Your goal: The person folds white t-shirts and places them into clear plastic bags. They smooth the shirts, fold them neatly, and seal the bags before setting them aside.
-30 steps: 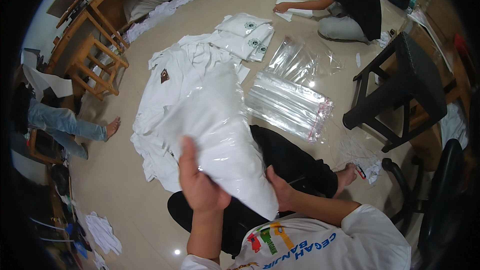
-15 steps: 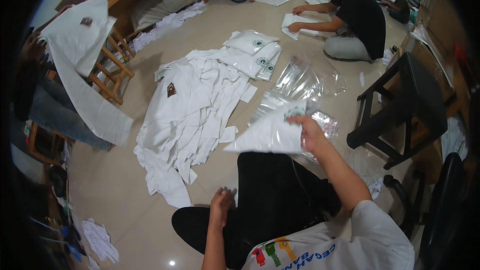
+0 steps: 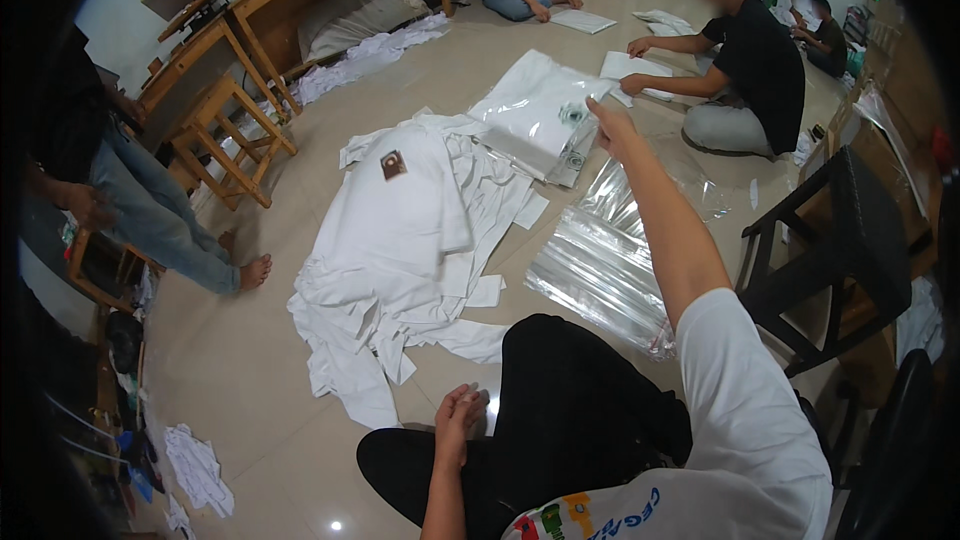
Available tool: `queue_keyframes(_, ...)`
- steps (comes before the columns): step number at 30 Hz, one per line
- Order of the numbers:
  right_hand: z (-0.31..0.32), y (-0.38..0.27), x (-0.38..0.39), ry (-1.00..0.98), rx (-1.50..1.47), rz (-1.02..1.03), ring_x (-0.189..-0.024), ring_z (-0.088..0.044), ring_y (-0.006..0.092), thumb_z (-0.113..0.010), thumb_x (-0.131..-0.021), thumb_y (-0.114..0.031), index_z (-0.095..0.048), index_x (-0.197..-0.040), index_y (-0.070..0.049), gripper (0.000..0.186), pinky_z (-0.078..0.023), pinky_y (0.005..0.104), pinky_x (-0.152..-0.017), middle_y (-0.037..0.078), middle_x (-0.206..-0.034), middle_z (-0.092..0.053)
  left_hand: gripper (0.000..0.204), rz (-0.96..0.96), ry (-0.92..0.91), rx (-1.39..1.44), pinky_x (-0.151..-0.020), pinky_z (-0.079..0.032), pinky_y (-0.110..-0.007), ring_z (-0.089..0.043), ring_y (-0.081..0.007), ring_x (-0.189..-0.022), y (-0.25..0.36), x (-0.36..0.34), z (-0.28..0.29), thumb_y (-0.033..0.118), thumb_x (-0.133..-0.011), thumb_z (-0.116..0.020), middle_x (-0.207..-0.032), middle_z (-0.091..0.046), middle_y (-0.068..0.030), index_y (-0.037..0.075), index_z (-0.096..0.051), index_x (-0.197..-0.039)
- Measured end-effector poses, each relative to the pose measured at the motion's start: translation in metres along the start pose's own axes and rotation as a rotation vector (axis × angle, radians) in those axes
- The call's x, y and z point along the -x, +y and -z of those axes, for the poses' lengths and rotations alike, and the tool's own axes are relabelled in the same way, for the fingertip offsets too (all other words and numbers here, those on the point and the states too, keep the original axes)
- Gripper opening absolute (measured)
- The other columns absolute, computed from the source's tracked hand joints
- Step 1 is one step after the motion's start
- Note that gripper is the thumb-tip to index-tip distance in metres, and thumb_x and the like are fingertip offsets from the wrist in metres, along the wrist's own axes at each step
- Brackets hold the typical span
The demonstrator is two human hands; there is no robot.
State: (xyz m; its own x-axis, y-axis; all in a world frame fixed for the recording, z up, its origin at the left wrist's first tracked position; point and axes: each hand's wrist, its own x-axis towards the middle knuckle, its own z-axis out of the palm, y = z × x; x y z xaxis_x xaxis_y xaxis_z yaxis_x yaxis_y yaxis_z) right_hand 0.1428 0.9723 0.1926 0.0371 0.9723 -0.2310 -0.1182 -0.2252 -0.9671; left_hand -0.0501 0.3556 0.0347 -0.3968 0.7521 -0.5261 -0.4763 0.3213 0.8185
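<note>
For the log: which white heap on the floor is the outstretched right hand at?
The stack of bagged white shirts, glossy in clear plastic; the loose white shirt pile lies unbagged, nearer.

The scene is seen from one head-worn fisheye view, directed downward and forward over a seated person's lap. The tiled floor [image 3: 250, 370] is viewed from close above, with the pile of white shirts [image 3: 400, 240] near the frame's centre. Beyond the pile, more distant seated people are taken in. Straight edges are bent toward the dark rim.
</note>
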Motion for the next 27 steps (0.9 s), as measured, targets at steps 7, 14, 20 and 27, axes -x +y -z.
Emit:
queue_keyframes(7, 0.208, 0.132, 0.146, -0.313, 0.406, 0.011, -0.047, -0.036, 0.0089, -0.067, -0.104, -0.028, -0.062, -0.078, -0.009, 0.033, -0.03, 0.0313, -0.045, -0.002, -0.058, -0.042, 0.048, 0.002, 0.03, -0.177, -0.101, -0.055, -0.039, -0.068, -0.0246, -0.118, 0.005, 0.013, -0.007, 0.027, -0.106, -0.067, -0.134, -0.066, -0.0173, -0.001, -0.056, -0.144)
queue_keyframes(14, 0.456, 0.129, 0.387, -0.1, 0.282, -0.435, -0.06, -0.063, 0.0184, -0.065, -0.104, -0.023, -0.075, -0.099, -0.001, 0.025, -0.05, 0.0305, -0.056, 0.005, -0.073, -0.065, 0.068, -0.171, 0.231, -0.278, -0.097, -0.055, -0.039, -0.063, -0.0257, -0.119, 0.003, -0.056, 0.02, 0.036, -0.1, -0.075, -0.14, -0.057, -0.0167, -0.002, -0.047, -0.149)
queue_keyframes(20, 0.51, 0.163, 0.432, 0.229, 1.401, 0.372, -0.117, -0.064, 0.0478, -0.069, -0.093, -0.004, -0.07, -0.117, 0.004, 0.026, -0.05, 0.0525, -0.105, 0.027, -0.122, -0.07, 0.082, -0.261, 0.694, -0.418, -0.109, -0.047, -0.045, -0.055, -0.0386, -0.131, 0.051, -0.196, 0.016, 0.039, -0.09, -0.085, -0.144, -0.052, -0.0306, -0.007, -0.044, -0.144)
queue_keyframes(27, 0.313, 0.1, 0.392, -0.047, 1.21, 0.613, -0.122, -0.063, 0.0444, -0.073, -0.09, -0.003, -0.071, -0.115, 0.001, 0.025, -0.049, 0.0485, -0.108, 0.024, -0.129, -0.068, 0.048, -0.396, 0.734, -0.65, -0.079, -0.051, -0.051, -0.068, -0.039, -0.088, 0.05, -0.208, 0.053, 0.042, -0.1, -0.071, -0.091, -0.068, -0.0228, -0.005, -0.063, -0.093)
